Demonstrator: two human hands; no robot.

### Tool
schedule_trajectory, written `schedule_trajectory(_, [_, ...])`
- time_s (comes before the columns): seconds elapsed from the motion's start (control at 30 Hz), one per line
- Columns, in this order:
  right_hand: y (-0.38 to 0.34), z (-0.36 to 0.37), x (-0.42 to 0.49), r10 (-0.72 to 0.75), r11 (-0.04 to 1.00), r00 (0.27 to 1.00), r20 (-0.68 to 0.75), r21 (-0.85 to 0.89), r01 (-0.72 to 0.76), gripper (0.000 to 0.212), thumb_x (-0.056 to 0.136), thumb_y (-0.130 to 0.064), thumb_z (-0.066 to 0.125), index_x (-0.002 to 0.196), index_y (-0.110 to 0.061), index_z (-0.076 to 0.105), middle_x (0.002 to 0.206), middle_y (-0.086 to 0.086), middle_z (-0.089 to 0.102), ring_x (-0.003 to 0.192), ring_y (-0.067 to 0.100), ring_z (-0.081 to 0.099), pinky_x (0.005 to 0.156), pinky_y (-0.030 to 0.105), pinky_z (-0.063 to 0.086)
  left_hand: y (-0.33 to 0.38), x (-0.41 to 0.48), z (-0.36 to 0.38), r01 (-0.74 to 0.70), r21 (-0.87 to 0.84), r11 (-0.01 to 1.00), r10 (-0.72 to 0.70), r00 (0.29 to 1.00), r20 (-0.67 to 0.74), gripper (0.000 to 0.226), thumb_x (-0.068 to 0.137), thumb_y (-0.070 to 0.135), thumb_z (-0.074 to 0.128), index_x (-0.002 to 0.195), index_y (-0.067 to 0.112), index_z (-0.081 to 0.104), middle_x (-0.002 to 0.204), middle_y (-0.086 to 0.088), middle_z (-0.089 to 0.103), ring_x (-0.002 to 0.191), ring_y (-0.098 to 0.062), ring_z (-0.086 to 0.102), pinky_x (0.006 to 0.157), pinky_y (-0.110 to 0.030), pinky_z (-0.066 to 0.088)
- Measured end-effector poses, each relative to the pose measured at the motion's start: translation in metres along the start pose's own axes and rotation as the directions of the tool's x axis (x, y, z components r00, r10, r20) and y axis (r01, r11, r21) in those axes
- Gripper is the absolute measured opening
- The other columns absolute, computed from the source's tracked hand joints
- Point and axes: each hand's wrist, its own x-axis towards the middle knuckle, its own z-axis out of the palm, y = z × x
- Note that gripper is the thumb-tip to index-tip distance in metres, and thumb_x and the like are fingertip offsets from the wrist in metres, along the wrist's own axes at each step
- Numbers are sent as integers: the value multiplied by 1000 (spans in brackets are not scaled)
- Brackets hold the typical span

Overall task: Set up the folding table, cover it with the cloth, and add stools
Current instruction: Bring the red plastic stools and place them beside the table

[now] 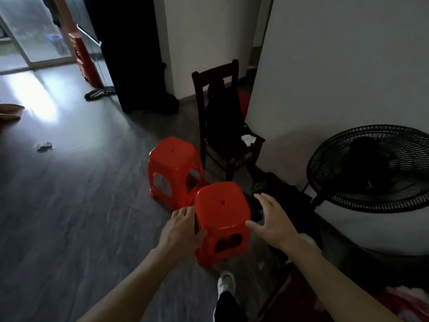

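While left hand (183, 225) touches near stool (222, 213), right hand (272, 218) hovers beside.

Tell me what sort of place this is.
Probably a room in a home: a dark wooden chair against the wall, a black standing fan, red plastic stools on grey wood-look flooring.

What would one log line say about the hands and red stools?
left hand: touching near stool | right hand: open beside it | far stool: untouched

dark wooden chair (228, 126), black fan (369, 168)
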Motion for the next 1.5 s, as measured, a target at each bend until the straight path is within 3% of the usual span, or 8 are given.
schedule_trajectory(0.17, [33,-1,102,25,1000,998,61,0,-25,96,81,-48,76,156,-22,22,162,3,19,149,20,18,120,38,26,1,98,13,70,43,997,-73,994,76,75,77,66,58,137,27,38,137,5,48,126,-19,43,91,-38,48])
schedule_trajectory(0.43, [74,24,222,48,998,992,116,-45,-43,94,82,-52,73,156,-22,22,162,4,21,150,21,17,120,38,25,-14,210,53,240,46,970,-244,962,123,74,72,75,50,128,28,42,128,5,52,118,-19,47,84,-40,49])
schedule_trajectory(0.67, [137,118,303,68,980,976,207,-198,-26,96,83,-57,69,156,-23,18,163,7,18,150,24,14,118,40,23,-74,280,152,266,81,960,-278,936,218,69,78,69,56,130,26,42,133,3,49,121,-22,46,88,-40,49])
schedule_trajectory(0.83, [177,177,335,116,981,974,197,-178,-81,95,81,-56,71,155,-24,22,161,7,21,149,25,16,118,43,25,-109,310,219,295,69,953,-303,927,221,74,79,66,58,136,25,38,137,1,46,124,-22,44,91,-41,48])
schedule_trajectory(0.97, [203,221,348,190,977,955,227,-137,-162,96,80,-55,73,155,-26,20,161,8,20,148,27,18,118,45,27,-133,321,263,279,67,958,-286,910,301,75,79,65,58,141,32,32,143,1,42,127,-22,42,94,-43,48])
schedule_trajectory(1.2, [224,279,368,281,952,886,369,-222,-210,121,74,-57,78,152,-43,-14,164,13,-6,148,37,17,114,52,35,-154,334,318,329,4,944,-298,851,432,101,79,61,67,151,46,-2,155,-17,21,132,-37,41,104,-51,43])
schedule_trajectory(1.33, [223,292,380,315,932,868,384,-295,-208,128,68,-54,83,150,-48,-15,162,11,-19,149,43,4,114,57,27,-153,331,336,338,5,941,-306,846,436,109,74,59,73,149,48,-5,156,-19,9,131,-38,40,101,-52,46])
schedule_trajectory(1.5, [228,295,391,360,919,830,427,-317,-235,132,64,-50,87,147,-54,-16,156,12,-34,149,45,1,111,60,31,-155,332,348,356,-1,935,-322,847,423,120,68,55,81,144,55,-12,154,-19,3,129,-38,40,99,-52,48])
